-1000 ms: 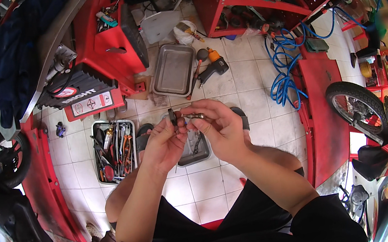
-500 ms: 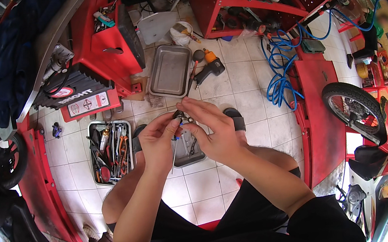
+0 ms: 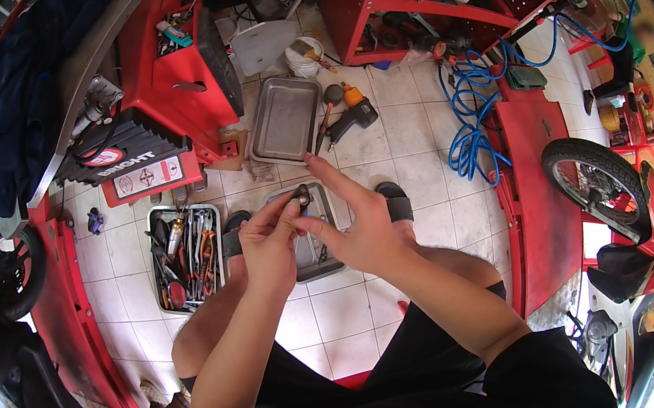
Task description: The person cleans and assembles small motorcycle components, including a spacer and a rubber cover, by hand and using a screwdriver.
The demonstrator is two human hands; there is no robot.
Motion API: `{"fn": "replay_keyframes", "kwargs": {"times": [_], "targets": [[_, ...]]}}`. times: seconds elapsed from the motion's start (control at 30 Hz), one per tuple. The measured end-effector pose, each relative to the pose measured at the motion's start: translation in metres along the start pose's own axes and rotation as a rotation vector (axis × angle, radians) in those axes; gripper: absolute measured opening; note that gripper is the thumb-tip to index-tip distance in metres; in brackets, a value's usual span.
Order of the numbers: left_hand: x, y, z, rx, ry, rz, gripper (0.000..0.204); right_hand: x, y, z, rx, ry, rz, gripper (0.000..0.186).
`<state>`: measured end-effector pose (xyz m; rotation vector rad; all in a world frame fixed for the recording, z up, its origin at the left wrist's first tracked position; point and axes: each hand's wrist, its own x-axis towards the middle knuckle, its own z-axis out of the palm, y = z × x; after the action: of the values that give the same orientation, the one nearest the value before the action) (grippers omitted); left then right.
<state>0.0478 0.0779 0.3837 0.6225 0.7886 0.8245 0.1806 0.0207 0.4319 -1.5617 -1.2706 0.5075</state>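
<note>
My left hand (image 3: pixel 270 244) pinches a small dark metal part (image 3: pixel 302 197) between thumb and fingers, in front of me at knee height. My right hand (image 3: pixel 363 228) has its fingers stretched apart, index finger pointing up and away, with the thumb tip at the part, beside my left thumb. Below both hands is a shallow metal tray (image 3: pixel 321 275) with small items in it, partly hidden by the hands. Left of them a second tray (image 3: pixel 157 259) is full of wrenches, pliers and other tools, between my left foot and the red lift.
An empty grey tray (image 3: pixel 283 119), a drill (image 3: pixel 353 122) and a white bucket (image 3: pixel 304 57) lie ahead. Blue hose (image 3: pixel 474 127) coils at the right. Red lifts with motorcycle wheels (image 3: pixel 597 185) flank me. Red tool carts (image 3: pixel 366 1) stand at the back.
Both hands were closed round the part with fingertips together; now my right fingers have spread and lifted away, upward. The part stays in my left fingers, now more upright.
</note>
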Motion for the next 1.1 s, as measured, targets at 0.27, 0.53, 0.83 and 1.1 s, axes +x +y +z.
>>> {"fn": "replay_keyframes", "kwargs": {"times": [0.27,0.53,0.83,1.1], "targets": [[0.001,0.009,0.000,-0.131,-0.117,-0.084,0.023,-0.001,0.017,-0.002,0.543,-0.238,0.418,0.040],[0.014,0.004,-0.006,0.121,-0.068,-0.120,0.032,0.011,0.020,-0.013,0.113,0.055,0.115,0.023],[0.076,-0.175,-0.137,1.284,0.019,-0.126,0.015,0.046,0.026,-0.062,0.660,0.329,0.450,0.028],[0.160,-0.284,-0.243,1.685,0.295,-0.119,0.028,0.034,0.031,-0.088,0.858,0.389,0.571,0.027]]}}
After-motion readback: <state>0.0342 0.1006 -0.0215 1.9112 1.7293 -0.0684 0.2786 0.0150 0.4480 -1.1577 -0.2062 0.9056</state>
